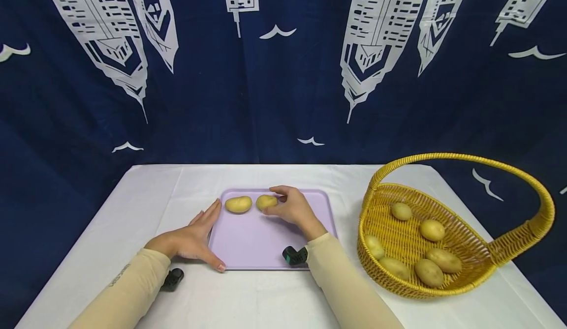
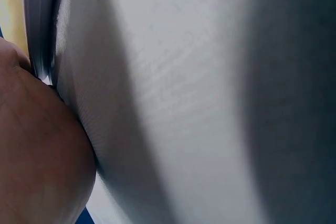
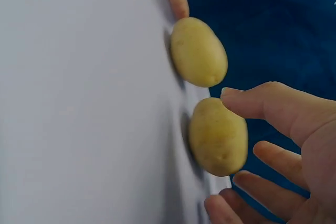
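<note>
In the head view, a lilac tray (image 1: 257,245) lies on the white-covered table with two yellow potatoes near its far edge. My left hand (image 1: 190,238) rests at the tray's left side, thumb spread toward the near corner and fingers along the edge. Close by its fingertips lies the left potato (image 1: 238,204). My right hand (image 1: 294,208) holds the right potato (image 1: 266,202) between thumb and fingers, low over the tray. The right wrist view shows the thumb (image 3: 252,100) at one side of this potato (image 3: 218,137) and fingertips at the other.
A yellow wicker basket (image 1: 414,191) with a tall arched handle stands at the right of the table, several potatoes (image 1: 431,230) inside. Dark wrist devices (image 1: 294,255) sit at both sleeves. A navy curtain (image 1: 248,103) with white building prints hangs behind the table.
</note>
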Action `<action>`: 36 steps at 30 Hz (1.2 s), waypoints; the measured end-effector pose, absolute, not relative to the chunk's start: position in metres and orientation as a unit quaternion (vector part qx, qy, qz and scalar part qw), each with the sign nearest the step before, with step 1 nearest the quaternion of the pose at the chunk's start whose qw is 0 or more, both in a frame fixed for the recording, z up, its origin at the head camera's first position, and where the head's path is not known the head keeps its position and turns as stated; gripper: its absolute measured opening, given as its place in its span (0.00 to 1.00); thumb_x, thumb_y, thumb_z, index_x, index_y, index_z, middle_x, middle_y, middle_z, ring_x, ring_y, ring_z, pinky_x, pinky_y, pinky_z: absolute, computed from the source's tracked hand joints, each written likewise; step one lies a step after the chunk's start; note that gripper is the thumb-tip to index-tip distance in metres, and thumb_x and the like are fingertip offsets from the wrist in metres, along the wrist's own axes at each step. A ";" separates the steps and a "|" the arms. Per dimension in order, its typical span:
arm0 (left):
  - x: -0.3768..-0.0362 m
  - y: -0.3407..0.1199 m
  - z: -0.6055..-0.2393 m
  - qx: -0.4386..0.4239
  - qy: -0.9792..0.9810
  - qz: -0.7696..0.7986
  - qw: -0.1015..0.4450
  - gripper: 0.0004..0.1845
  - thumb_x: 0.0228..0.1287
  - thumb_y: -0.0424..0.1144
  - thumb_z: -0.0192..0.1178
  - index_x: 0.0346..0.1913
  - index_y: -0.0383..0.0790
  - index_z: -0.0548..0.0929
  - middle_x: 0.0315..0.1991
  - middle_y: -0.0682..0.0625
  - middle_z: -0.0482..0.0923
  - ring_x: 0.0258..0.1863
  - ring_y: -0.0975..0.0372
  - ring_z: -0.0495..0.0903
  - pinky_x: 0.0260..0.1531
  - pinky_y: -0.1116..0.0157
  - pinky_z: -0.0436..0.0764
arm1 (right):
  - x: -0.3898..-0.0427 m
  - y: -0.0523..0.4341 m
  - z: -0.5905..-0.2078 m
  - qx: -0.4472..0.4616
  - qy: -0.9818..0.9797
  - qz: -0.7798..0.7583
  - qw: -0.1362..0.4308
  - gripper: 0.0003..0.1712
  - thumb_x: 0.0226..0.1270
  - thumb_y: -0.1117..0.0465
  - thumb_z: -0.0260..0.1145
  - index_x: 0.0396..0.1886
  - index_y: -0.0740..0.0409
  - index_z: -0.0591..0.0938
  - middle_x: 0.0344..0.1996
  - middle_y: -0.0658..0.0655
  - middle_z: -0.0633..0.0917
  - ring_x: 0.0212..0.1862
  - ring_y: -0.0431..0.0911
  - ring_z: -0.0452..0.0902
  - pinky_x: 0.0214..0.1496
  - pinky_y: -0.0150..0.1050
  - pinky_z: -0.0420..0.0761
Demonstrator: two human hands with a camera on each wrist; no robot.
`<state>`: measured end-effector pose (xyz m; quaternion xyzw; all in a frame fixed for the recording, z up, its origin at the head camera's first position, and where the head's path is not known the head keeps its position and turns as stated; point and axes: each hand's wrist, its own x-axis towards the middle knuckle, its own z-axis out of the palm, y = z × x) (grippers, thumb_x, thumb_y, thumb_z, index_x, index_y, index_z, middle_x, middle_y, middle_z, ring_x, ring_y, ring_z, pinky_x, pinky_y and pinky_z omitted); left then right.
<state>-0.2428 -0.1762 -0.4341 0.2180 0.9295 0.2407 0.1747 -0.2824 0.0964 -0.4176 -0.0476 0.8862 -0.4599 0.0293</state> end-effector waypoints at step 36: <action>-0.241 -0.173 -0.434 0.221 0.929 0.243 0.170 0.83 0.20 0.69 0.75 0.75 0.38 0.30 0.77 0.45 0.23 0.73 0.37 0.29 0.69 0.36 0.37 | -0.156 0.220 -0.281 -0.107 0.859 -0.497 -0.059 0.32 0.47 0.53 0.77 0.55 0.45 0.79 0.55 0.47 0.80 0.54 0.43 0.78 0.53 0.37 0.83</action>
